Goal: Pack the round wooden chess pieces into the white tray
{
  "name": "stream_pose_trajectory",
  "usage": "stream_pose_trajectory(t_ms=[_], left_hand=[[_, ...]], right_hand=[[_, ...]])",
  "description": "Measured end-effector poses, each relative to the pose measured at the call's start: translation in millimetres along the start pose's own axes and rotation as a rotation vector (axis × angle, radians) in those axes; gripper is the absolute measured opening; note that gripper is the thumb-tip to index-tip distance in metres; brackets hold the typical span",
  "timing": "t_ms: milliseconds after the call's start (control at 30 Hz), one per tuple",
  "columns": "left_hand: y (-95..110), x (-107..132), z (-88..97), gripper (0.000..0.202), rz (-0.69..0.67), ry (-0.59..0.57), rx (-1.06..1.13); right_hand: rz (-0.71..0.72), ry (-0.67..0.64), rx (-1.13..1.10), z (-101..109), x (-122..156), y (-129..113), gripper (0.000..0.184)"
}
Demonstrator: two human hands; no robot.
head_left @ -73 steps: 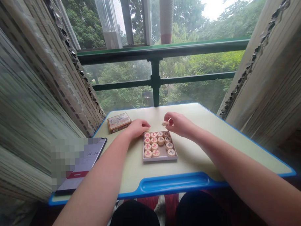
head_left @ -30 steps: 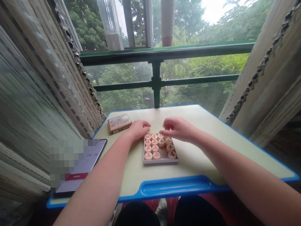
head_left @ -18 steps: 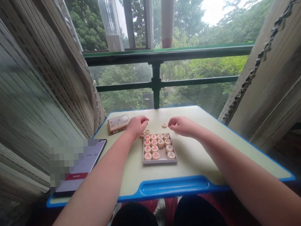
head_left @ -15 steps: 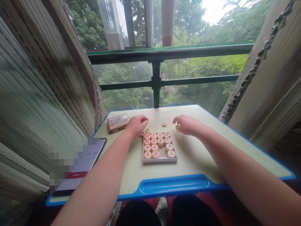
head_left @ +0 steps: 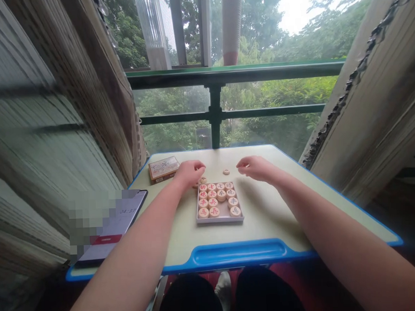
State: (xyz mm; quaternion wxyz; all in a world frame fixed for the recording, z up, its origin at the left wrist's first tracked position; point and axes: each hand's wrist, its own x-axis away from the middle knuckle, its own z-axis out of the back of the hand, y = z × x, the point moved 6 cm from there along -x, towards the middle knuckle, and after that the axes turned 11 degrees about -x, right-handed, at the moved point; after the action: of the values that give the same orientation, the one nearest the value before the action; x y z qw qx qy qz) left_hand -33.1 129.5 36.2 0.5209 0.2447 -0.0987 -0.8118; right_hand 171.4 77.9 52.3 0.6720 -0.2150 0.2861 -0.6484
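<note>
A shallow white box [head_left: 220, 220] of round xiangqi pieces lies on the table; the pieces bear red or dark characters, and a gap shows in its lower middle. My left hand [head_left: 191, 172] is beyond the box's far left corner, fingers curled together; whether anything is between them is hidden. Just under it are a loose xiangqi piece [head_left: 203, 179] and another partly covered by the hand. One more loose xiangqi piece [head_left: 226, 171] lies past the box. Right of that piece, apart from it, my right hand [head_left: 252, 167] hovers with bent fingers slightly apart and nothing visible in them.
A printed cardboard box [head_left: 163, 169] sits at the table's far left. The phone [head_left: 118, 226] at the left edge shows a timer. A blue molded tray [head_left: 240, 253] runs along the near edge of the table [head_left: 264, 217]. Curtains flank the window and green railing [head_left: 238, 73].
My right hand has shifted slightly left, closer to the lone loose piece. My left hand has stayed nearly in place. The camera view has moved a little.
</note>
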Motion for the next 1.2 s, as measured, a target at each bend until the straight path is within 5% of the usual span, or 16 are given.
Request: stream_pose_trajectory(t_ms=[133, 300, 500, 800, 1200], left_hand=[[24.3, 7.1, 10.0, 0.026, -0.091, 0.052, 0.172], [46.5, 15.1, 17.6, 0.036, -0.195, 0.131, 0.304], [55.8, 20.8, 23.5, 0.034, -0.332, 0.212, 0.176], [58.1, 21.8, 23.0, 0.022, -0.405, 0.273, 0.091], [56.2, 19.8, 18.7, 0.026, -0.432, 0.242, 0.162]], right_hand=[[-0.037, 0.007, -0.837, -1.1, 3.0, -13.0, 0.016], [-0.108, 0.033, -1.231, -9.6, 8.9, -21.2, 0.011], [-0.075, -0.116, -1.320, -30.3, 17.3, -35.3, 0.009], [-0.112, -0.160, -1.434, -41.1, 16.4, -33.1, 0.016], [-0.057, -0.166, -1.246, -43.6, 10.4, -26.1, 0.005]])
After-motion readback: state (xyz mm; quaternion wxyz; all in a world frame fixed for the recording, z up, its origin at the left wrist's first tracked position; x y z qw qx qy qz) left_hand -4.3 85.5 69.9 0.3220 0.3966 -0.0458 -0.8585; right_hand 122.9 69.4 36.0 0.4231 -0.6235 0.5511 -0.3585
